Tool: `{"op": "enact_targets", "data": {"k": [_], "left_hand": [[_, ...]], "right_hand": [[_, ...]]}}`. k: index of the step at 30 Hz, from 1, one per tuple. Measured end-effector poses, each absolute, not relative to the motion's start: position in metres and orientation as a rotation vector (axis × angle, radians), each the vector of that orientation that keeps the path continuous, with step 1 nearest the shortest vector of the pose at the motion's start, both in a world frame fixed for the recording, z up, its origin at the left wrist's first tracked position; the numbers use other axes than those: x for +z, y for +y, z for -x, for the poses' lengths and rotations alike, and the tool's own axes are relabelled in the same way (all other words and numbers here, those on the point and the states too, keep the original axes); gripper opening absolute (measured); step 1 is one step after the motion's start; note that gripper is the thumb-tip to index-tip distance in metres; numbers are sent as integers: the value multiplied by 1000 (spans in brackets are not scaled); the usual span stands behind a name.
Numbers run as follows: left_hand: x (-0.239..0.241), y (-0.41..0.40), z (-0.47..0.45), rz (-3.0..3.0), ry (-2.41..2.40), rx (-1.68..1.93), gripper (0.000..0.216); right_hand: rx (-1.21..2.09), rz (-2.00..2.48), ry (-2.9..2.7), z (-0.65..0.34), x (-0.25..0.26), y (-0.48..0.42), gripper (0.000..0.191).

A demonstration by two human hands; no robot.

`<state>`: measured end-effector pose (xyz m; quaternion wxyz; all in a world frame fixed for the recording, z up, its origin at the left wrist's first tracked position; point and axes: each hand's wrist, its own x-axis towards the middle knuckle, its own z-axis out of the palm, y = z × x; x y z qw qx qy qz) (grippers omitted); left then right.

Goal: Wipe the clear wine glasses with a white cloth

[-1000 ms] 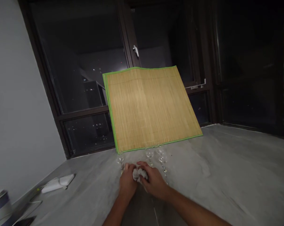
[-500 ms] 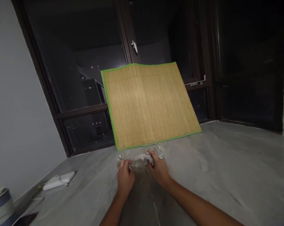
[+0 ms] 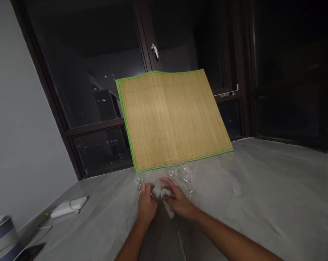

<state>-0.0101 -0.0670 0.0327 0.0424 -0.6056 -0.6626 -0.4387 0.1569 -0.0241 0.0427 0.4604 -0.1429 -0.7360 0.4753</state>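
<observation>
My left hand (image 3: 147, 203) has its fingers closed around one end of a clear stemmed glass (image 3: 156, 190), held low over the grey surface and blurred. A crumpled white cloth (image 3: 168, 209) is gripped in my right hand (image 3: 180, 202) and pressed against the glass's other end; part of it hangs below the fingers. Just beyond my right hand stand several clear stemmed glasses (image 3: 187, 177). Another clear glass (image 3: 139, 178) is behind my left hand, its foot partly hidden by the fingers.
A bamboo mat (image 3: 172, 119) with green edging leans against the dark window (image 3: 98, 72) behind the glasses. On the grey marbled counter (image 3: 248, 199), a white power strip (image 3: 68, 207) with a cable lies at left. A blue-and-white striped can (image 3: 2, 235) stands at the lower left.
My right hand has shifted slightly left and down with the cloth, which now hangs lower. More of the standing glasses shows beside it. My left hand has barely moved.
</observation>
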Motion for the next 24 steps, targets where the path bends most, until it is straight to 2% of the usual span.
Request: {"op": "enact_targets", "data": {"k": [3, 7, 11, 15, 19, 24], "left_hand": [[32, -67, 10, 1945, -1991, -1404, 32], [29, -62, 9, 1951, -1994, -1705, 25], [26, -54, 6, 1920, -1990, -2189, 17], [20, -46, 7, 1863, -2017, -2440, 17], [17, -44, 10, 1752, -2064, -2571, 18], [17, -51, -1, 1835, -1946, -2572, 34]], "right_hand": [[1415, 265, -1749, -159, 45, -23, 60], [1477, 253, -1655, -161, 50, -19, 55], [1462, 287, -1577, -163, 56, -16, 51], [1334, 355, -1466, -162, 57, -13, 53], [1113, 488, -1381, -159, 49, -7, 45], [1108, 512, -1578, -148, 34, -11, 46]]}}
